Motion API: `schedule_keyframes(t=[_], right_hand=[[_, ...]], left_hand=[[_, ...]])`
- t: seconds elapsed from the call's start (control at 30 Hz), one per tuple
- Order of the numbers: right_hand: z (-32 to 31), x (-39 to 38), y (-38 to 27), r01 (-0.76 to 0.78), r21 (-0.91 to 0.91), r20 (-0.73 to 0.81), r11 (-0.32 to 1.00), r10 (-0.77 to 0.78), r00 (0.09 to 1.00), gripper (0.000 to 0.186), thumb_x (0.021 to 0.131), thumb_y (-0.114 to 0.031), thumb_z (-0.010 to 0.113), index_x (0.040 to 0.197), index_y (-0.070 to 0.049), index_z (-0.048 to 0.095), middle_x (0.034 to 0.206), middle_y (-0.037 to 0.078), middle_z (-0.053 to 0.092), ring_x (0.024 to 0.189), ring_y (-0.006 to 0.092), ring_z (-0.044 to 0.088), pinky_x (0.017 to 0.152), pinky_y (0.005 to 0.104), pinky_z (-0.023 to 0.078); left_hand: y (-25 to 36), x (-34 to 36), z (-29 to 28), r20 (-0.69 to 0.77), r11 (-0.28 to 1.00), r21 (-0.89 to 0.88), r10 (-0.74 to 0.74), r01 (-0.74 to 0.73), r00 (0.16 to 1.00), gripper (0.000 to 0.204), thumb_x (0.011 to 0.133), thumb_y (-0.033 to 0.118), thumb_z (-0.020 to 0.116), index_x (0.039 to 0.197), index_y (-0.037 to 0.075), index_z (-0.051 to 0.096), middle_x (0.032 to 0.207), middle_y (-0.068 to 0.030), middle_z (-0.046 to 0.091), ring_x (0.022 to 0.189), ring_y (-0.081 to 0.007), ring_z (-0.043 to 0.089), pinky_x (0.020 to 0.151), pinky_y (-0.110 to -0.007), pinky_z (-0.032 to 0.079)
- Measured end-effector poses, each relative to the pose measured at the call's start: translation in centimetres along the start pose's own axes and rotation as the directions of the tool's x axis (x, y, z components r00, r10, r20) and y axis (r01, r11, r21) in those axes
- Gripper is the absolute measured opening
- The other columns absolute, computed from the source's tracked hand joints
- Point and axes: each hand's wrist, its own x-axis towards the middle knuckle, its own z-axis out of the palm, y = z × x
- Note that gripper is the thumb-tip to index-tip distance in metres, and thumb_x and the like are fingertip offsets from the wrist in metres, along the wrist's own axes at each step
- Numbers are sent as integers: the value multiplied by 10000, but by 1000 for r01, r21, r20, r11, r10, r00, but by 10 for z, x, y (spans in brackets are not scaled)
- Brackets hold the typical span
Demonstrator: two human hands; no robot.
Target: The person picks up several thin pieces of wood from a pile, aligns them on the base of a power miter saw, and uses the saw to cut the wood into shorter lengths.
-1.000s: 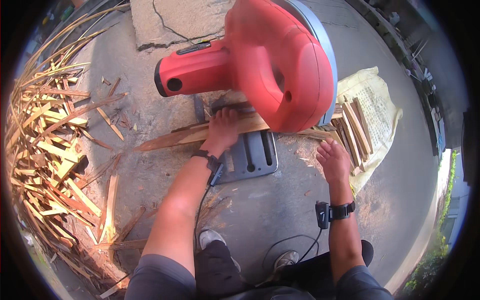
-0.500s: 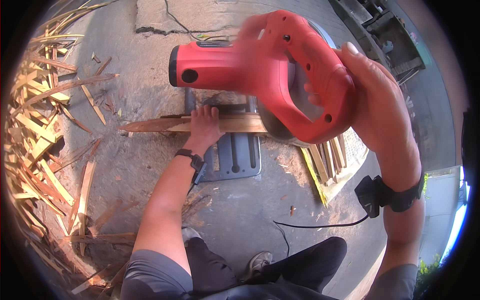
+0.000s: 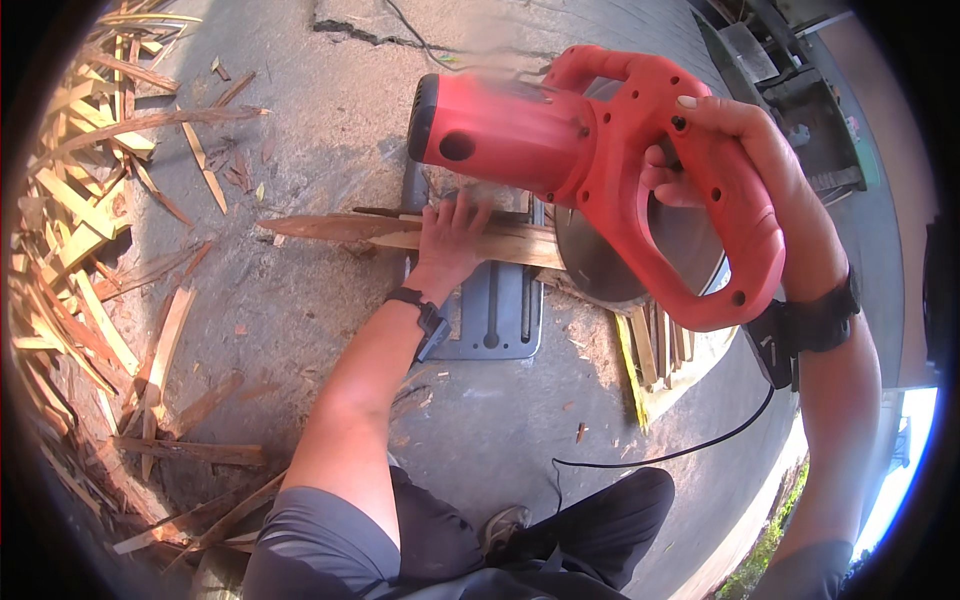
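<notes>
Head view: my right hand (image 3: 745,180) clenched round handle of red chop saw (image 3: 590,150), saw raised, round blade (image 3: 640,250) just right of wood. My left hand (image 3: 450,235) flat, fingers spread, pressing wooden slat (image 3: 400,230) onto grey saw base (image 3: 495,310). Slat runs left-right across base, pointed end sticking out left. Cut pieces (image 3: 660,345) piled right of base. Scrap heap (image 3: 70,230) far left on concrete.

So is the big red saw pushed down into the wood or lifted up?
Lifted up. The right hand holds the red saw by its handle, and its round blade sits behind the wood strip, not in it.
</notes>
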Motion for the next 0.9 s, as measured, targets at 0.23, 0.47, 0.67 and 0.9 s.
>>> schedule_keyframes(t=[0.23,0.47,0.67,0.9], right_hand=[[3,-2,3,109,-64,-73,992,-114,991,285,860,-196,573,1008,47,581,890,132,637,729,149,642,725,246,559],[3,9,14,-109,-32,-57,994,107,993,226,809,-191,599,863,28,601,783,81,629,627,142,599,614,264,505],[26,-10,39,15,-54,-42,998,-17,999,294,806,-165,574,1006,49,552,829,104,616,685,152,613,626,297,540],[28,-16,81,101,-54,-60,993,-105,993,426,794,-157,580,1143,45,441,845,97,576,679,152,594,616,330,560]], left_hand=[[2,9,5,-31,996,84,-12,15,999,753,607,373,786,1264,179,475,1234,-131,477,1096,-299,468,908,-485,340],[-1,14,1,21,995,99,11,-13,1000,738,573,358,795,1221,157,505,1090,-106,538,1045,-294,507,891,-446,357],[-9,16,7,-297,988,109,138,-110,945,736,584,372,777,1245,183,517,1157,-81,555,1153,-281,481,946,-474,344],[5,26,-23,-162,971,-204,96,-129,982,475,839,383,535,1263,168,526,1257,-29,548,1213,-196,478,1029,-394,352]])
